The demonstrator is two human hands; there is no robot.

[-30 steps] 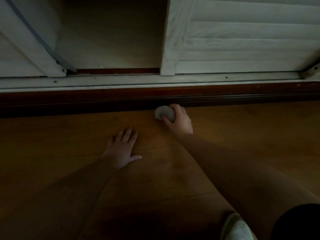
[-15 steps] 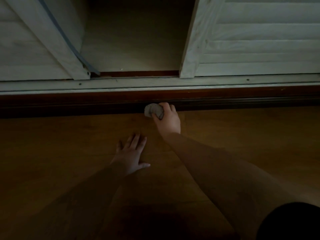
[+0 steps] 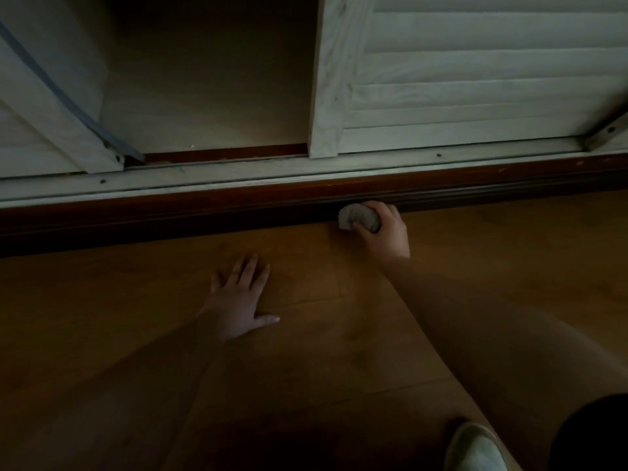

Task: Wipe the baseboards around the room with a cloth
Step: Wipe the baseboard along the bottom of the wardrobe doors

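Change: right hand (image 3: 385,232) and cloth (image 3: 358,217) sit further right along the baseboard (image 3: 204,212) than half a second ago; the left hand (image 3: 239,300) lies flat as before, and a pale shoe (image 3: 475,448) has come into the lower right corner.
Shoe: light-coloured toe at the bottom edge, beside a dark garment (image 3: 591,436) in the corner.
Floor: brown wood planks (image 3: 339,351), dim, darkest toward the bottom left.
Left hand: palm down on the floor, fingers straight and slightly spread, thumb out to the right, holding nothing; well short of the baseboard.
Right hand: arm stretched forward, fingers curled round the cloth, thumb under it.
Cloth: small pale grey wad, bunched in the right hand, pressed against the lower part of the baseboard where it meets the floor.
Baseboard: dark reddish-brown strip running left to right across the view.
Track: pale sliding-door rail (image 3: 238,178) just above the baseboard, with small screws.
Doors: white louvred panel (image 3: 475,79) at right, another white panel (image 3: 44,107) at left, a dark opening (image 3: 210,73) between them.
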